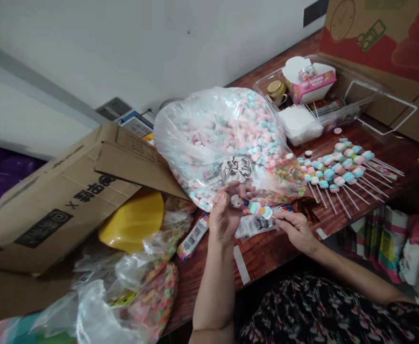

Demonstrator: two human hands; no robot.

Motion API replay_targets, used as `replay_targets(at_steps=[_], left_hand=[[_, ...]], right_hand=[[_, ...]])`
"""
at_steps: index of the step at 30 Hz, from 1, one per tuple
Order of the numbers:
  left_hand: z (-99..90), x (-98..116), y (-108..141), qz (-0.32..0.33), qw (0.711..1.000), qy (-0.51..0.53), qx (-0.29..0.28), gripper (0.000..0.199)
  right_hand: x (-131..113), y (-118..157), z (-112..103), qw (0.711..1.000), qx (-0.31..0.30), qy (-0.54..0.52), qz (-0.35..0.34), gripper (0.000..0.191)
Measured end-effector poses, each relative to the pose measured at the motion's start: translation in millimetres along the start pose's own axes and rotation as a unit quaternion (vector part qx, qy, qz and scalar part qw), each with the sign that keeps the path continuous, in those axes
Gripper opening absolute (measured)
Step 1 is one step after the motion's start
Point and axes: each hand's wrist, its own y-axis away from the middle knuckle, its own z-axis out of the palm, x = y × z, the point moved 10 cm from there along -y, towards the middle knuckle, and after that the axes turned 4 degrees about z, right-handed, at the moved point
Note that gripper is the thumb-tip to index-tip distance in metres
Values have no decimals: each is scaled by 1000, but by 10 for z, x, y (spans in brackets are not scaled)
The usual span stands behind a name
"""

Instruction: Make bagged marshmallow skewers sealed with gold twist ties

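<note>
A candy skewer [255, 208] with pastel marshmallows and a small red and blue piece runs between my hands. My left hand [226, 210] is closed around its left end, at a whitish piece. With fingers pinched, my right hand [297, 229] grips the right end, by the blue and white marshmallow. Behind them lies a big clear bag of pastel marshmallows [227, 129], with a crumpled silver wrapper [236, 169] on its front. Finished-looking marshmallow skewers [338, 167] are piled on the right, their white sticks pointing toward the table's front edge.
A cardboard box [52, 200] and a yellow scoop-like item [134, 224] stand left, beside a bag of gummy candies [159, 291]. A clear tray [360, 95] at the back right holds a pink box, a gold-lidded jar and white sticks. Flat packets [194, 237] lie on the wooden table [267, 265].
</note>
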Motion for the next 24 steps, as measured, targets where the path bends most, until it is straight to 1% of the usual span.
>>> replay_targets(at_steps=[1, 3, 6, 7, 9, 12, 13, 15, 17, 18, 20, 22, 24], left_hand=[[-27, -14, -26, 6, 1000, -5, 12, 36], [-86, -61, -71, 27, 998, -40, 31, 35], [-209, -150, -74, 78, 984, -142, 72, 29], [-257, -203, -51, 85, 978, -171, 88, 28], [-363, -360, 18, 68, 973, -190, 115, 33], [-486, -687, 168, -25, 981, -145, 127, 37], [-519, -765, 229, -51, 981, -130, 132, 35], [-577, -850, 343, -84, 979, -114, 149, 30], [-583, -868, 421, -97, 978, -104, 153, 27], [-554, -867, 440, -100, 979, -103, 143, 26], [-450, -859, 454, -98, 984, -112, 102, 26], [-361, -840, 465, -78, 986, -132, 69, 21], [-334, -833, 503, -42, 988, -134, 72, 18]], right_hand=[[8, 29, -61, 1000, 3, 19, -2, 21], [12, 104, -219, 997, 12, 71, -3, 21], [-15, 239, -483, 989, 19, 149, -2, 19], [-21, 283, -569, 985, 22, 169, 3, 19], [-3, 359, -730, 981, 31, 192, 20, 20], [93, 441, -901, 980, 47, 187, 52, 21], [126, 458, -924, 981, 47, 181, 57, 21], [159, 473, -919, 983, 41, 172, 51, 19], [134, 467, -859, 985, 27, 170, 26, 18], [108, 460, -817, 985, 19, 170, 12, 17], [43, 444, -726, 985, 4, 170, -15, 18], [-13, 435, -651, 985, -1, 170, -34, 17], [-23, 445, -596, 986, 2, 163, -32, 16]])
